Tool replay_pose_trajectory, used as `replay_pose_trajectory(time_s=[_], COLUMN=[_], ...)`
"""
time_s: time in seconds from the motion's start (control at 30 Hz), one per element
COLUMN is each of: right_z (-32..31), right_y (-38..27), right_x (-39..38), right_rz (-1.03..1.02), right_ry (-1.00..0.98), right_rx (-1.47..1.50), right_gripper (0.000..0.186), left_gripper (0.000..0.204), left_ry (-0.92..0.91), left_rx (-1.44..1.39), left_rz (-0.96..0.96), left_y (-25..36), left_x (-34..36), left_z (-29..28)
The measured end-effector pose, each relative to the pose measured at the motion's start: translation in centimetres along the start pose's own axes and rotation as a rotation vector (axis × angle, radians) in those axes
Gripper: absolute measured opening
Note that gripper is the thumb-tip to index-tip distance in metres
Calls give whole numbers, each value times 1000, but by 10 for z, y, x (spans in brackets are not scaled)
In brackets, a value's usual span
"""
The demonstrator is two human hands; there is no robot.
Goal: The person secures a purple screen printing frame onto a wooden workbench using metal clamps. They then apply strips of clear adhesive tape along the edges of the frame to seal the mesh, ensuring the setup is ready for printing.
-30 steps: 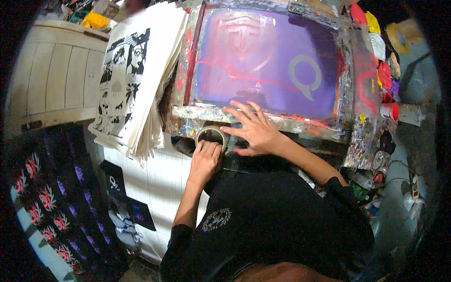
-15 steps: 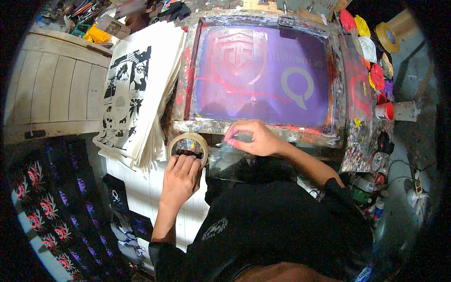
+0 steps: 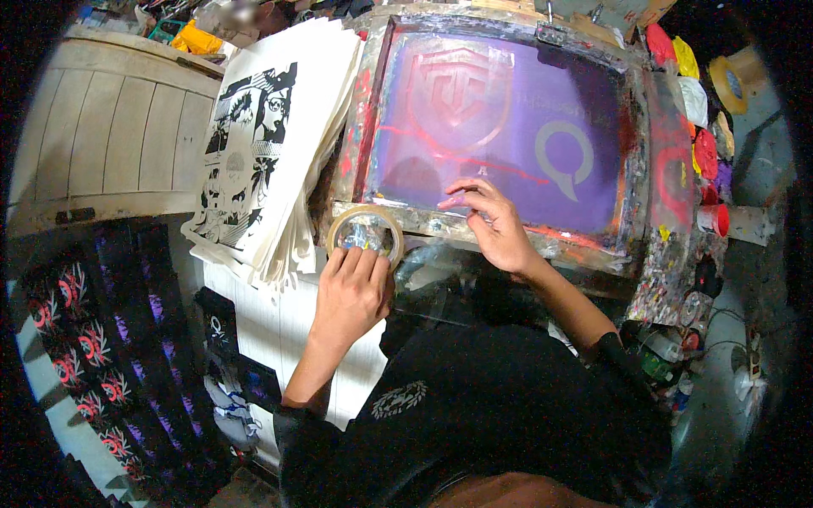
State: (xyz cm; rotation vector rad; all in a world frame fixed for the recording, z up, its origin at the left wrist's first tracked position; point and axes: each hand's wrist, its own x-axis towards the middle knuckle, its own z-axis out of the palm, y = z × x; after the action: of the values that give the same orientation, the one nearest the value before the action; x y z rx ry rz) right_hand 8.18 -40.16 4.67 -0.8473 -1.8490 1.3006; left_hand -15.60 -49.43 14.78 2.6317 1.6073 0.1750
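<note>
My left hand [image 3: 354, 292] is closed round the near rim of a roll of clear packing tape [image 3: 337, 225], held just in front of the screen-printing frame. That frame [image 3: 440, 227] is wooden and stained with ink, and its mesh [image 3: 517, 102] is coated purple. A shield emblem, a ring-shaped mark and red streaks show on the mesh. My right hand [image 3: 500, 230] hovers over the frame's near rail, fingers curved and apart. I see nothing between its thumb and fingers. A transparent sheet [image 3: 432, 269] lies below the near rail, partly in shadow.
A thick stack of printed paper sheets [image 3: 326, 76] leans left of the frame. Ink-smeared bags and a red cup [image 3: 718, 222] stand along the right side, with another tape roll [image 3: 727, 85] behind. At the left are a panelled wooden surface [image 3: 110, 127] and dark printed fabrics [image 3: 110, 339].
My right hand has lifted from beside the tape roll to over the near rail, its pinch loosened. My left hand keeps the tape roll. The whole view has shifted slightly.
</note>
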Motion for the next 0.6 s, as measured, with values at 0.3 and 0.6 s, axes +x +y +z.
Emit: replay_pose_trajectory(time_s=[0.3,0.6], right_z=[33,-38], right_y=[-26,-22], right_x=[6,20], right_rz=[-145,-128], right_ry=[-22,-179], right_rx=[-117,110], right_gripper=[57,16], left_gripper=[16,28], left_ry=[-6,35], left_rx=[16,-385], left_rz=[45,-102], left_y=[0,-1], left_x=[7,14], left_z=[-21,-12])
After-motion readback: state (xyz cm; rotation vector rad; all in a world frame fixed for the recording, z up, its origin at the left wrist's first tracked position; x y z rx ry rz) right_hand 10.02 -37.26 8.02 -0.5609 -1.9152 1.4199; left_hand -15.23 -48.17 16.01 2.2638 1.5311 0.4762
